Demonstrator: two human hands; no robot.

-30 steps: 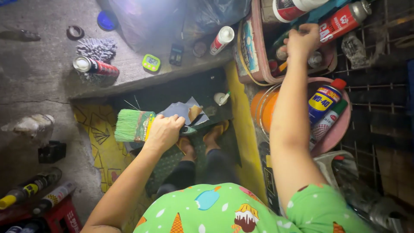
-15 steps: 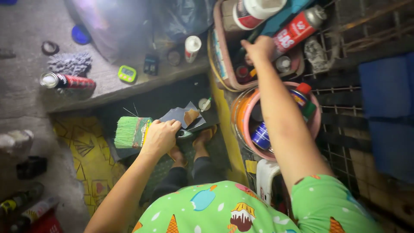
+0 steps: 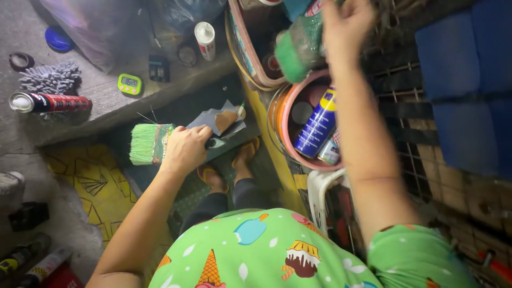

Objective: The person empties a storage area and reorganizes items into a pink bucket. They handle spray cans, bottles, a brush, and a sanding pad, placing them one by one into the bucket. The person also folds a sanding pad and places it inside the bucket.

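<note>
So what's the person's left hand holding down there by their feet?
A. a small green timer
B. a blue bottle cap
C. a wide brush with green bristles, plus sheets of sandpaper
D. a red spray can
C: the left hand grips a wide brush with green bristles together with sandpaper sheets, while the red spray can and green timer lie untouched on the ledge.

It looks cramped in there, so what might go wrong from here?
The right hand lifts a green pad over a pink tub crowded with a blue can; it may drop in or knock the can. The left hand grips a brush plus sanding sheets; a sheet might slip out.
</note>
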